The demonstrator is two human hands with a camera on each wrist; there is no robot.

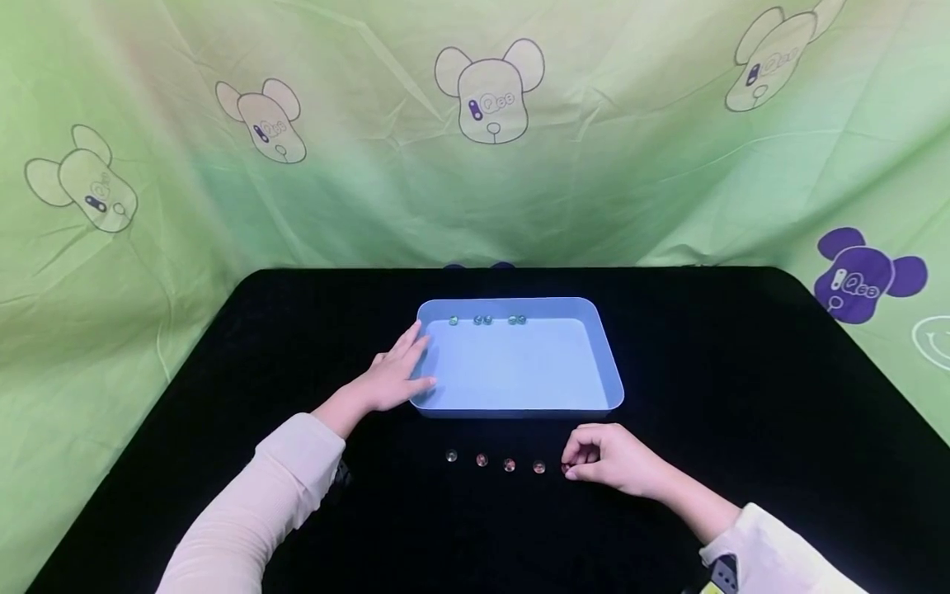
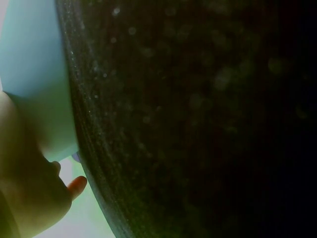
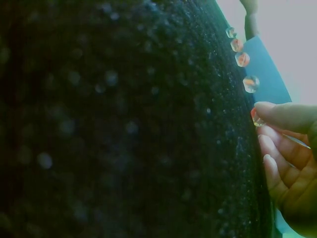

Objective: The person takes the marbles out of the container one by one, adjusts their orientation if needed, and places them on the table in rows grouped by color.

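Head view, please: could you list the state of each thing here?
Blue tray: upright, five marbles along its far wall.
Left hand: open, resting on the tray's left rim.
Right hand: pinching a red marble.
Four marbles: loose, in a row.

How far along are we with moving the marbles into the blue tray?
Five marbles already lie along the blue tray's far wall. The right hand pinches a red marble on the black cloth while the left hand steadies the tray. Four marbles in the row remain.
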